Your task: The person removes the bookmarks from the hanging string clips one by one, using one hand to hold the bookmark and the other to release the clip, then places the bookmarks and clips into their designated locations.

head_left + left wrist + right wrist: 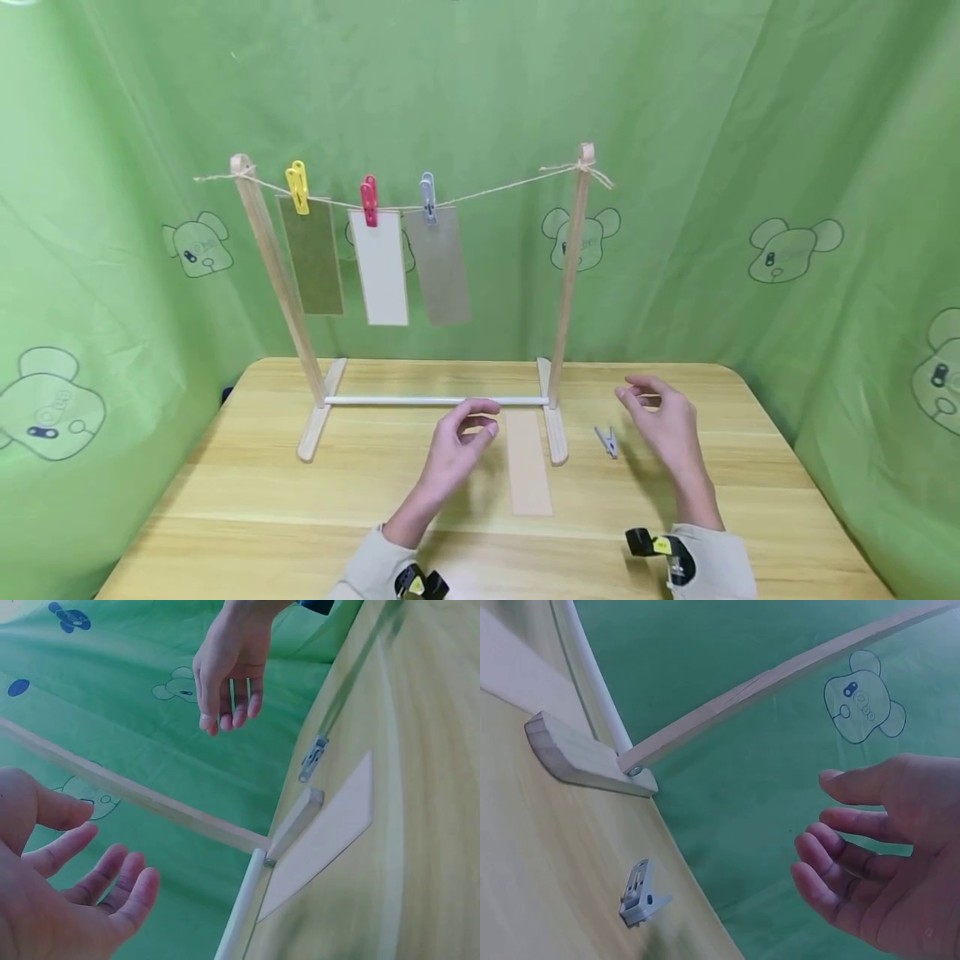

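Beige strip (528, 463) lies flat on the wooden table (240, 500) between my two hands, its long axis running from me toward the stand. My left hand (459, 443) hovers just beside its left edge, fingers loosely curled and holding nothing; this hand is the nearer one to the strip. My right hand (663, 421) hangs further right, fingers relaxed and empty. A grey clothespin (607, 441) rests on the table between the strip and my right hand, just beside the stand's right foot (556, 433). Beyond, a string (495, 193) spans the two posts and carries three cards under a yellow peg (297, 187), a red peg (369, 200) and a grey-blue peg (428, 197).
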`<state>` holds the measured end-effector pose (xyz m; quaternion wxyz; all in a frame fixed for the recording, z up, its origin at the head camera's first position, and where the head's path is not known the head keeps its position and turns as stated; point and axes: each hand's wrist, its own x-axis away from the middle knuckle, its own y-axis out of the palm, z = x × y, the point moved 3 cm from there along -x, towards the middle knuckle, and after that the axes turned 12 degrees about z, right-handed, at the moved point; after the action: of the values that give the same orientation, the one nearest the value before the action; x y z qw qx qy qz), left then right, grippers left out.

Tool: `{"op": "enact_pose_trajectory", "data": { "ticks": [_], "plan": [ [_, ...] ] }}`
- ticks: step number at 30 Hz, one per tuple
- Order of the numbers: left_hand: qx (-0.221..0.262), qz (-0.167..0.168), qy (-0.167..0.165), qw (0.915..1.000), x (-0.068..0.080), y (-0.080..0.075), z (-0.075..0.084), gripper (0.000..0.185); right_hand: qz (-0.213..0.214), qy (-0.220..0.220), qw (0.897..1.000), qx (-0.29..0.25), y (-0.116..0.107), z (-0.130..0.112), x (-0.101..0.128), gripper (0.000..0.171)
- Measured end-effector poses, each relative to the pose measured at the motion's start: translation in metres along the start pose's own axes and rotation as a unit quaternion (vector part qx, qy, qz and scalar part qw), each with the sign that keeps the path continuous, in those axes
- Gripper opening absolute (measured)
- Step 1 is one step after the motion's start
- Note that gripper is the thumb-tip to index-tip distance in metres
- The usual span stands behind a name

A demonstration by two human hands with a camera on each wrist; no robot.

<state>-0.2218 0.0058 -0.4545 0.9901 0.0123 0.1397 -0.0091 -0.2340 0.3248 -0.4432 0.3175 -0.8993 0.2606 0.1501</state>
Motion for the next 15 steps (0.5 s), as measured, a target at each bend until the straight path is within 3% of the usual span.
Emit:
{"op": "enact_pose_trajectory", "data": {
  "ticks": [15],
  "plan": [
    [0.041, 0.04, 0.024, 0.9981, -0.016, -0.012, 0.015, 0.03, 0.03, -0.011, 0.999, -0.024, 0.005, -0.02, -0.001, 0.036]
  ]
}}
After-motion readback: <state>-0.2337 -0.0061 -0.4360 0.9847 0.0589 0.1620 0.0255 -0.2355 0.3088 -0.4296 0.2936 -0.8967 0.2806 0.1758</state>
